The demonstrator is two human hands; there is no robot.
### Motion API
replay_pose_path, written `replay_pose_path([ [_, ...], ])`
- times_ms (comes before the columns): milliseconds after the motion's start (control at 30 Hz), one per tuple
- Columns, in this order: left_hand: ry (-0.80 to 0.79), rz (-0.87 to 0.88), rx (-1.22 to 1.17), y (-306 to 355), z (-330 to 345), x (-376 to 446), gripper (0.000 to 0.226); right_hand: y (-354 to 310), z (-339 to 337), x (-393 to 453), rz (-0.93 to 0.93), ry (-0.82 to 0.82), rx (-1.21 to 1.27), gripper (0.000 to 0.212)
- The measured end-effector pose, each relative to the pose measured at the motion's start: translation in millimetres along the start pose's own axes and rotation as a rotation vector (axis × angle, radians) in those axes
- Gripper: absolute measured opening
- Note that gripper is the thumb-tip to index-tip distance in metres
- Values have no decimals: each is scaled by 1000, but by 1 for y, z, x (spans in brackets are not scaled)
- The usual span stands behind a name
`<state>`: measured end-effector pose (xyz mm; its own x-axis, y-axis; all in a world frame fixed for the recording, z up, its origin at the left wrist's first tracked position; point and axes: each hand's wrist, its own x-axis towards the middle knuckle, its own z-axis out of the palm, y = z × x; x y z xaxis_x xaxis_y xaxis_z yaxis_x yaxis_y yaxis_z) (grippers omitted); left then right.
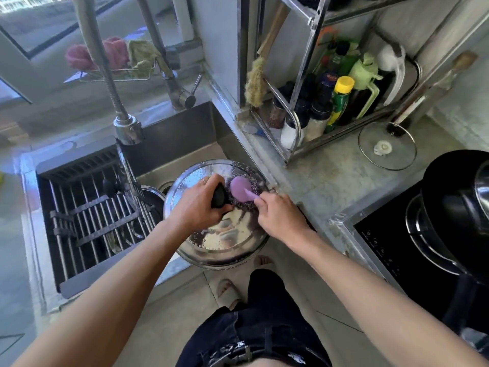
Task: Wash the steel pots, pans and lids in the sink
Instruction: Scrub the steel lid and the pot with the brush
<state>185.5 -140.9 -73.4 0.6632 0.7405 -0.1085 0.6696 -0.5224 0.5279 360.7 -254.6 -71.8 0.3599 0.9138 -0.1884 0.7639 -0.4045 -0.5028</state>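
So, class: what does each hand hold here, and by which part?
The left hand grips the steel lid by its black knob. The right hand holds the pink scrubber by its handle.

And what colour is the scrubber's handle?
Light purple. The scrubber's handle, held by the right hand, shows best in the head view.

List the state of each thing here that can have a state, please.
steel lid: soapy, tilted over sink
scrubber: pressed on lid
left hand: grips black knob
right hand: holds scrubber handle
faucet: no water visible
glass lid: flat on counter
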Motion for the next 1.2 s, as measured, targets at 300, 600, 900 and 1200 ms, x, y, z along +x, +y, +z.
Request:
replay_pose_path([
  [300,215,-286,-66,23,-8,-10,53,6,-34,35,165,146,202,32],
  [600,420,-579,-367,42,15,-21,48,-27,-18,38,-90,63,128,26],
  [900,315,-494,-347,29,15,-17,54,-35,-18,78,-53,32,-24,28],
  [1200,358,-470,-341,27,22,-19,55,-32,-26,74,-81,7,-115,36],
])
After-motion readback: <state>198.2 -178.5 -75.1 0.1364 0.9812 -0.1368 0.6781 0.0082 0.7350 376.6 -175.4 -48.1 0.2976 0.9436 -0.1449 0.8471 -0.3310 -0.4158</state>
